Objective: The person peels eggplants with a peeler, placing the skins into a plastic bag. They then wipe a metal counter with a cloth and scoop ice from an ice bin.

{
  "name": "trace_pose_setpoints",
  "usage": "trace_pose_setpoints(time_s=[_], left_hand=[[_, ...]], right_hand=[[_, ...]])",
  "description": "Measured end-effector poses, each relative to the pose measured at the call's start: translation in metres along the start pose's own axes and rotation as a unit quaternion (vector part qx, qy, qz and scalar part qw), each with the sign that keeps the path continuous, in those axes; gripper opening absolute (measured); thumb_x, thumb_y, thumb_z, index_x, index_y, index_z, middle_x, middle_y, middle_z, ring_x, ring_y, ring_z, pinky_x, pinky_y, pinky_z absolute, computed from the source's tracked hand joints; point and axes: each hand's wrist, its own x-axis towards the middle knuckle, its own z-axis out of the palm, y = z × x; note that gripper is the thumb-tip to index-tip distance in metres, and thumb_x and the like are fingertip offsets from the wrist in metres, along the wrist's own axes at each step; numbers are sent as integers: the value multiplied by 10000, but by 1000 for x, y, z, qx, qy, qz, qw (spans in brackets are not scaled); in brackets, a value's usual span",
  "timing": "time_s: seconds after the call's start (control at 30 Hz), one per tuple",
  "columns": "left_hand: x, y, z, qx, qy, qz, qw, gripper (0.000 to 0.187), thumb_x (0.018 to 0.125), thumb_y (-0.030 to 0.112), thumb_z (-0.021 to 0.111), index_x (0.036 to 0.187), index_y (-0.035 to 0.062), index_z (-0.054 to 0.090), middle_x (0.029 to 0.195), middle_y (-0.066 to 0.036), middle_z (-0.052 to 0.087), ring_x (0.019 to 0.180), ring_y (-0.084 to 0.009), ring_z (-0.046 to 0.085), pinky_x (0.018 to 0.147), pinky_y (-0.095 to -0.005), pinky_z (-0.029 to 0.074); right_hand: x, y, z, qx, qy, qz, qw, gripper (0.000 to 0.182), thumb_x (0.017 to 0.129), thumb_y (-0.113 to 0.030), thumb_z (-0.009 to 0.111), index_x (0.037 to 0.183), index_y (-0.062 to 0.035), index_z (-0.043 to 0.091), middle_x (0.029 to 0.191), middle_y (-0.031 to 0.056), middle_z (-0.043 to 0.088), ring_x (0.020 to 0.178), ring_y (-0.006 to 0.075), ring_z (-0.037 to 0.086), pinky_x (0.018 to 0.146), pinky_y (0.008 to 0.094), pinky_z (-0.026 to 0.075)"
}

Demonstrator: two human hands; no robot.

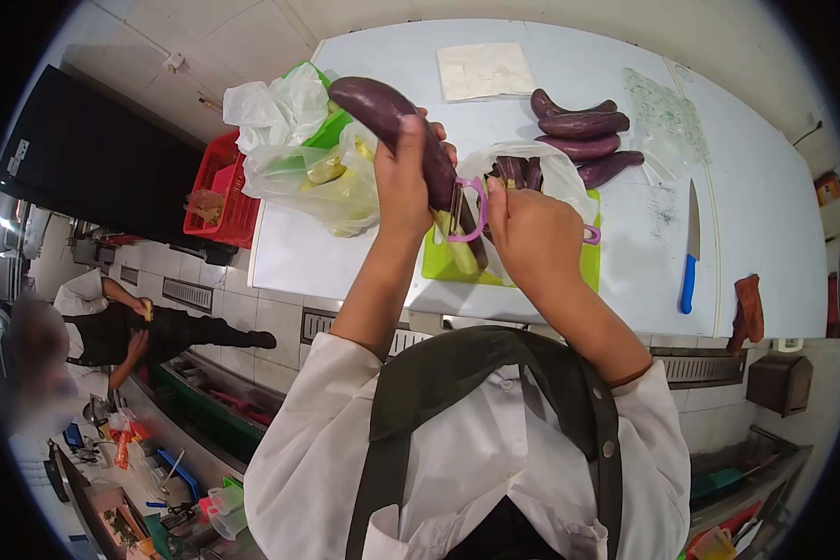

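My left hand (406, 177) is wrapped round a long purple eggplant (373, 105), held tilted, its lower end partly peeled to pale flesh. My right hand (537, 233) is closed on a purple peeler (482, 210), whose blade lies against the eggplant near the peeled part. Beneath both hands is a green cutting board (590, 269), with a white plastic bag (562, 168) on it holding dark peels (516, 172). Several whole eggplants (583, 125) lie together further back to the right.
A bag of peeled pieces (336, 191) and a green basket (325, 135) stand left, beside a red crate (243, 201). A knife (691, 247) with a blue handle and a brown cloth (747, 313) lie right. Another person (98, 331) stands far left.
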Motion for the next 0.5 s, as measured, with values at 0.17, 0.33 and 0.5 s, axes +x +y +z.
trace_pose_setpoints(time_s=[0.17, 0.33, 0.5], left_hand=[[6, 0, 6, 3, 59, 88, 994, 234, 895, 234, 562, 933, 57, 414, 800, -62, 497, 616, -163, 517, 547, -296, 450], [12, 5, 15, -31, 90, 91, 991, 255, 898, 262, 555, 917, 62, 398, 811, -56, 486, 623, -172, 508, 556, -314, 443], [34, 20, 14, -36, 63, 134, 988, 311, 886, 308, 569, 973, 72, 386, 816, -62, 482, 615, -181, 495, 568, -328, 437]], right_hand=[[11, -1, 11, -83, 54, -60, 993, 372, 814, -217, 553, 472, -70, 548, 447, 86, 516, 371, 237, 496, 382, 362, 381], [23, 7, 7, -95, -20, -31, 995, 389, 824, -234, 520, 472, -72, 564, 446, 94, 525, 387, 240, 521, 361, 378, 389], [21, 40, 18, -118, -71, -2, 990, 375, 831, -259, 504, 513, -89, 604, 482, 113, 555, 447, 262, 569, 421, 394, 431]])
